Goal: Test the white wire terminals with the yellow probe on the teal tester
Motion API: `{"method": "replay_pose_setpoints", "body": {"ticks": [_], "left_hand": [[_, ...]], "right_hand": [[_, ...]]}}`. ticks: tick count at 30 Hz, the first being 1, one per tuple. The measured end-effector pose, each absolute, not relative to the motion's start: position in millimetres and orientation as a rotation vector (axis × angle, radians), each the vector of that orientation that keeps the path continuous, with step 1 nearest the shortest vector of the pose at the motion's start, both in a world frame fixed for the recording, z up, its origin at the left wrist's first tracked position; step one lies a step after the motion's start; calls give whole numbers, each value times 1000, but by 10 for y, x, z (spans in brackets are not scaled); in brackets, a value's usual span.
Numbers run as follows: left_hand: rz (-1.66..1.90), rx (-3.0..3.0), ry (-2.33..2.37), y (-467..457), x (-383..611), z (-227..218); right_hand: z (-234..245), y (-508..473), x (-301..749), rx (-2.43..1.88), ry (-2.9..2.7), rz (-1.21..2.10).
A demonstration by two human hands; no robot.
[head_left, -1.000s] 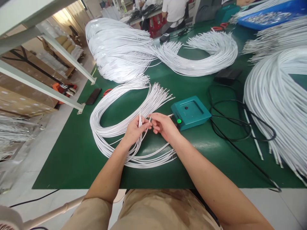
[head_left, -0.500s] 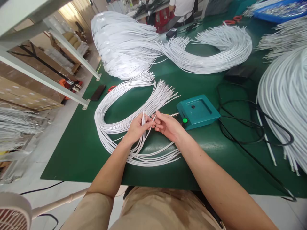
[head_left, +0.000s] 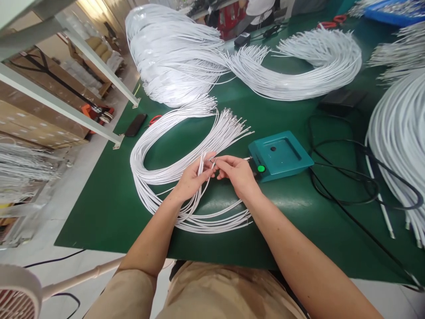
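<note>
My left hand (head_left: 191,179) is closed round a few thin white cables (head_left: 201,163), holding their ends upright above the green table (head_left: 109,208). My right hand (head_left: 237,173) pinches the metal tip of one of these cables beside the left fingers. Both hands hover over a looped bundle of white cables (head_left: 156,173) whose ends fan out toward a teal box (head_left: 280,155) with a green button. The box lies just right of my right hand, with a short metal pin at its left side.
Large white cable bundles lie at the back (head_left: 299,71), back left (head_left: 172,53) and right (head_left: 398,133). Black cords (head_left: 345,177) loop right of the box. A phone (head_left: 136,125) and red-handled scissors (head_left: 153,119) lie by the left edge. A person stands at the far end.
My hands have barely shifted; the right fingers have closed onto one cable tip next to the left hand. The view has drifted slightly, so the table sits a little differently in frame.
</note>
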State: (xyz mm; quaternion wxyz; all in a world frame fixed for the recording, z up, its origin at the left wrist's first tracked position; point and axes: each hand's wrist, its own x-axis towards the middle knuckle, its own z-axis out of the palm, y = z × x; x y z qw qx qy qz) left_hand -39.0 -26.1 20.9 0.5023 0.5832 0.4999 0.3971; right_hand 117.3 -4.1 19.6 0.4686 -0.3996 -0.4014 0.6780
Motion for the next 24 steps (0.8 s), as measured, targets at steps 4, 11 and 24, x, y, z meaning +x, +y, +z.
{"method": "replay_pose_setpoints", "body": {"ticks": [4, 11, 24], "left_hand": [[915, 1458, 1207, -266, -400, 223], [922, 1393, 1185, -246, -472, 232], [879, 869, 1102, -173, -437, 115]], "right_hand": [[170, -21, 1186, -1053, -1017, 1661], [141, -6, 1219, -1309, -1296, 1530], [201, 30, 1386, -1177, -2392, 127]]}}
